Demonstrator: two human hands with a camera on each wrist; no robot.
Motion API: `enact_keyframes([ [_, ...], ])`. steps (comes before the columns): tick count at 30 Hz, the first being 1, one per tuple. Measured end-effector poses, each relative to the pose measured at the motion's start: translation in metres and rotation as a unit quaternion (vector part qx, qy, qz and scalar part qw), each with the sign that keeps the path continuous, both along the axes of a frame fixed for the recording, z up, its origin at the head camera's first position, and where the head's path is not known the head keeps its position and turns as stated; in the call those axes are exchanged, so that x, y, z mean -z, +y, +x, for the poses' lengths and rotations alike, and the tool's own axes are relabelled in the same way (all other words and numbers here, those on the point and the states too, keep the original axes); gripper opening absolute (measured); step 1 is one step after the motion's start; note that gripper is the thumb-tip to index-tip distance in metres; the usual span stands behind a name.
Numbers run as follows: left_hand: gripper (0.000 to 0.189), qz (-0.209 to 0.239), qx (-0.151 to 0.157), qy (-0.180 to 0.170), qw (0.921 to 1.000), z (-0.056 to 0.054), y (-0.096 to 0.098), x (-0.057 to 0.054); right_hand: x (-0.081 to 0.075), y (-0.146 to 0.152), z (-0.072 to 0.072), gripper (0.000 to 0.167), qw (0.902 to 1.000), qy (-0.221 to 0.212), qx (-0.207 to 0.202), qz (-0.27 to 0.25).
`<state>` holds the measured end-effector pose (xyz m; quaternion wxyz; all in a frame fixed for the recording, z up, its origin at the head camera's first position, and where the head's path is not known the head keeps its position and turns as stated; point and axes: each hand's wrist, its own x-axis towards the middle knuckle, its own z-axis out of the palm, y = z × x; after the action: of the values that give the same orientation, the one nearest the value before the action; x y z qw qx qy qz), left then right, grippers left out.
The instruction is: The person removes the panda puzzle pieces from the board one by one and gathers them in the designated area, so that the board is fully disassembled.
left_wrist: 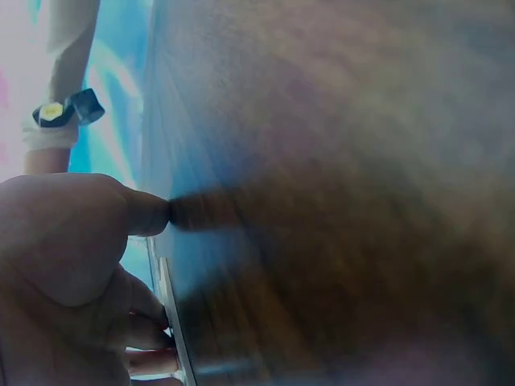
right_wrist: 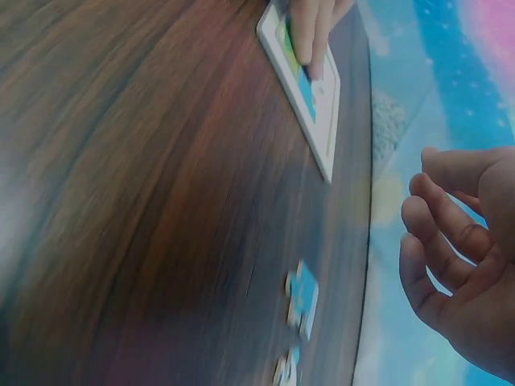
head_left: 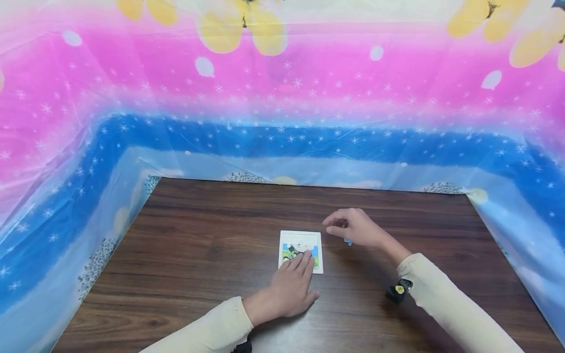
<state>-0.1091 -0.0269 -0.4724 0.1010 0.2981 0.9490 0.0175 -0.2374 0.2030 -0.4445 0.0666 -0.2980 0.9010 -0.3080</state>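
A small jigsaw puzzle in a white frame (head_left: 300, 234) lies on the table, its lower part showing a coloured picture and its upper part pale. My left hand (head_left: 292, 287) rests on the puzzle with straight fingers, covering part of the picture. To the right of the frame, my right hand (head_left: 355, 228) hovers above the table, fingers loosely bent, thumb apart, nothing visible between them. Beneath it a blue puzzle piece (head_left: 348, 241) peeks out. In the right wrist view, one loose blue piece (right_wrist: 302, 299) and a second piece (right_wrist: 287, 368) lie on the wood.
The dark wooden table (head_left: 198, 264) spreads around the puzzle. A printed pink and blue cloth (head_left: 282, 137) hangs along its back and sides. Black wrist straps are on both arms, and the right one carries a yellow-marked device (head_left: 399, 289).
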Motion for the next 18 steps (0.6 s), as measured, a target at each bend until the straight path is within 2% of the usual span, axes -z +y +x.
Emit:
enact_keyframes([
  [11, 0.074, -0.018, 0.007, 0.025, 0.9995, 0.002, -0.001, 0.006, 0.01, -0.045, -0.009, 0.021, 0.998, -0.022, -0.06, 0.001],
  [18, 0.073, -0.016, 0.011, 0.031, 0.9993, 0.003, -0.004, 0.006, 0.018, -0.067, -0.013, 0.02, 0.995, -0.026, -0.096, -0.002],
])
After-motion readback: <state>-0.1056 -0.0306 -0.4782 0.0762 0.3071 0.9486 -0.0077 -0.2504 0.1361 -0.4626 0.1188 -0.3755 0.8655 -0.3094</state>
